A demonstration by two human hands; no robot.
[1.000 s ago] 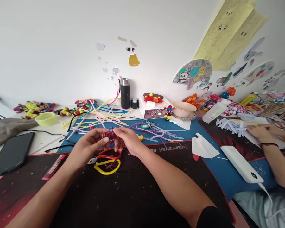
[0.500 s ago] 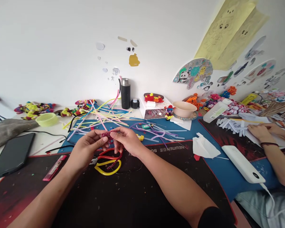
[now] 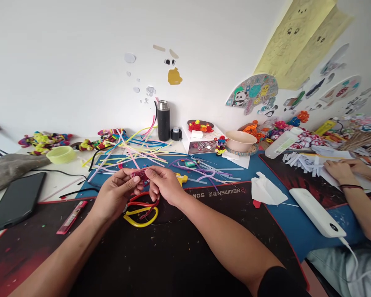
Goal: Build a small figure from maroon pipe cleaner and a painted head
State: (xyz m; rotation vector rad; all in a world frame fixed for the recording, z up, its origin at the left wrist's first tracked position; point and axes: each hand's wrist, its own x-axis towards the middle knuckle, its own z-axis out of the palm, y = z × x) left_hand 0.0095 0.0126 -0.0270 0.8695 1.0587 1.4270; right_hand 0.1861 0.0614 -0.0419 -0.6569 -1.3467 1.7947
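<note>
Both hands meet above the dark mat, pinching a small dark-red pipe-cleaner piece [image 3: 138, 173] that looks twisted or coiled. My left hand [image 3: 116, 190] grips it between thumb and fingers on the left side. My right hand [image 3: 164, 184] presses on its right end with thumb and index finger. A dark-red strand [image 3: 150, 210] hangs below the fingers, in front of a tool with one red and one yellow handle [image 3: 142, 224]; the tool's head is hidden behind my left hand. Just behind my right hand lies a yellow glue gun [image 3: 181, 179], partly covered.
Loose coloured pipe cleaners [image 3: 132, 150] spread across the blue mat. A black thermos [image 3: 163, 123] stands by the wall. A phone [image 3: 17, 202] and a pink packet [image 3: 71, 218] lie left; a crumpled tissue [image 3: 267, 189], a power bank [image 3: 317, 212] and another person's hand [image 3: 336, 169] are right.
My right hand has shifted slightly, and its fingers have moved a little over the dark-red piece. My left hand keeps its pinch.
</note>
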